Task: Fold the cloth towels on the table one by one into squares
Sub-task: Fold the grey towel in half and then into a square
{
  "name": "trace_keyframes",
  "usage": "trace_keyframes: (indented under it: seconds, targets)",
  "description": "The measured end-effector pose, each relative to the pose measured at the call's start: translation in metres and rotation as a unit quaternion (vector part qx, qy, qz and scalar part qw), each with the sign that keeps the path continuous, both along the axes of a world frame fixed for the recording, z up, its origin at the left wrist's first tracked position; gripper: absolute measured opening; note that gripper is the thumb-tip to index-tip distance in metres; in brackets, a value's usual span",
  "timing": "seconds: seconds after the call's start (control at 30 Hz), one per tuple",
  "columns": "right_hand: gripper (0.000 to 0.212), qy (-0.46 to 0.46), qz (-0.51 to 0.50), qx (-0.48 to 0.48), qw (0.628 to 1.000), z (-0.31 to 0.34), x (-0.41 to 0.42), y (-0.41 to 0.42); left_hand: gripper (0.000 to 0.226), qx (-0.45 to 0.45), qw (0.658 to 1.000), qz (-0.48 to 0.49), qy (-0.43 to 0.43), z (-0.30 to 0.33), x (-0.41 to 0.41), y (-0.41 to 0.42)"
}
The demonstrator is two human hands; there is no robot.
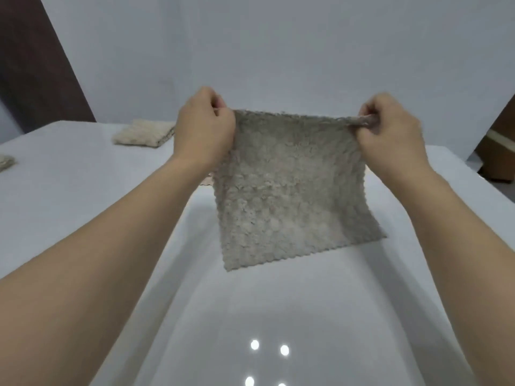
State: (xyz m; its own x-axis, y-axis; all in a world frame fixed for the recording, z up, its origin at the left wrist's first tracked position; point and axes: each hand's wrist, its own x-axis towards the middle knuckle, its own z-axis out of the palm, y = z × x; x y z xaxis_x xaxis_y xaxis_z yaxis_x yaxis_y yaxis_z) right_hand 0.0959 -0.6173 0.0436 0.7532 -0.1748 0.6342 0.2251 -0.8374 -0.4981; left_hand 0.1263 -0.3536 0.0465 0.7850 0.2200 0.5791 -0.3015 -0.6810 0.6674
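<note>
A beige textured cloth towel (289, 185) hangs spread out in the air above the white table (83, 190). My left hand (204, 126) pinches its upper left corner and my right hand (390, 129) pinches its upper right corner. The top edge is pulled taut between them. The towel's lower edge hangs free, slanting up to the right, just above the table. A folded beige towel (143, 133) lies at the table's far left. The edge of another folded towel (6, 162) shows at the left border.
A small bit of cloth (206, 181) peeks out behind the hanging towel under my left wrist. A pale wall stands behind the table. Brown furniture (498, 151) is at the right edge. Ceiling lights reflect on the glossy near tabletop.
</note>
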Motion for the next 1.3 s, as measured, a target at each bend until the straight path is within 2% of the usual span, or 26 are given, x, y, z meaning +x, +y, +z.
trace_keyframes:
  seconds: [0.07,0.13,0.2,0.27,0.33,0.37,0.4,0.47,0.53,0.57,0.6,0.67,0.8,0.9,1.0,1.03,1.13,1.2,1.3]
  targets:
    - [0.017,-0.048,0.072,0.135,0.987,0.022,-0.014,0.004,0.009,0.01,0.997,-0.001,-0.077,0.029,-0.025,0.014]
    - [0.022,-0.059,0.157,0.244,0.955,0.035,-0.034,0.01,0.009,0.015,0.992,-0.011,-0.127,0.044,-0.054,0.028]
    - [0.02,-0.032,0.232,0.31,0.921,0.035,-0.055,0.013,0.009,0.011,0.989,-0.023,-0.143,0.044,-0.085,0.042]
    - [0.017,0.023,0.281,0.33,0.901,0.028,-0.077,0.01,0.01,0.009,0.992,-0.054,-0.117,0.036,-0.118,0.053]
    - [0.016,0.117,0.307,0.331,0.885,0.017,-0.101,0.005,0.01,-0.009,0.991,-0.129,-0.024,0.02,-0.15,0.061]
    - [0.012,0.181,0.308,0.316,0.879,0.01,-0.113,0.002,0.01,-0.028,0.982,-0.174,0.062,0.011,-0.165,0.063]
    - [0.003,0.254,0.301,0.293,0.872,0.004,-0.125,0.0,0.009,-0.036,0.961,-0.215,0.172,0.002,-0.179,0.066]
    - [0.012,0.404,0.26,0.217,0.849,-0.01,-0.146,-0.005,0.009,0.018,0.881,-0.272,0.387,-0.02,-0.205,0.069]
    - [0.014,0.523,0.214,0.128,0.816,-0.02,-0.166,-0.005,0.01,0.113,0.811,-0.309,0.483,-0.042,-0.225,0.068]
    - [0.014,0.557,0.191,0.087,0.803,-0.024,-0.173,-0.004,0.01,0.147,0.796,-0.32,0.493,-0.051,-0.232,0.066]
    - [0.014,0.576,0.169,0.054,0.798,-0.028,-0.179,-0.002,0.008,0.163,0.795,-0.321,0.489,-0.057,-0.236,0.065]
    - [0.015,0.575,0.144,0.014,0.805,-0.032,-0.186,0.002,0.002,0.148,0.814,-0.306,0.471,-0.06,-0.238,0.063]
    - [0.018,0.55,0.134,0.031,0.824,-0.034,-0.193,0.015,0.008,0.075,0.854,-0.263,0.442,-0.055,-0.231,0.066]
    - [0.034,0.603,0.159,-0.005,0.782,-0.027,-0.202,0.019,0.007,0.03,0.882,-0.232,0.409,-0.058,-0.222,0.067]
    - [0.051,0.632,0.217,-0.018,0.744,-0.022,-0.201,0.016,0.016,0.019,0.905,-0.196,0.376,-0.069,-0.21,0.069]
    - [0.05,0.63,0.225,-0.021,0.743,-0.021,-0.198,0.014,0.017,0.024,0.914,-0.18,0.362,-0.073,-0.205,0.07]
    - [0.027,0.607,0.223,-0.011,0.763,-0.017,-0.187,0.015,0.017,0.057,0.938,-0.121,0.319,-0.083,-0.189,0.07]
    - [0.043,0.602,0.21,-0.01,0.77,-0.015,-0.179,0.02,0.019,0.102,0.947,-0.072,0.297,-0.087,-0.178,0.069]
    - [0.073,0.634,0.184,-0.049,0.75,-0.019,-0.166,0.032,0.024,0.133,0.951,-0.036,0.276,-0.088,-0.157,0.071]
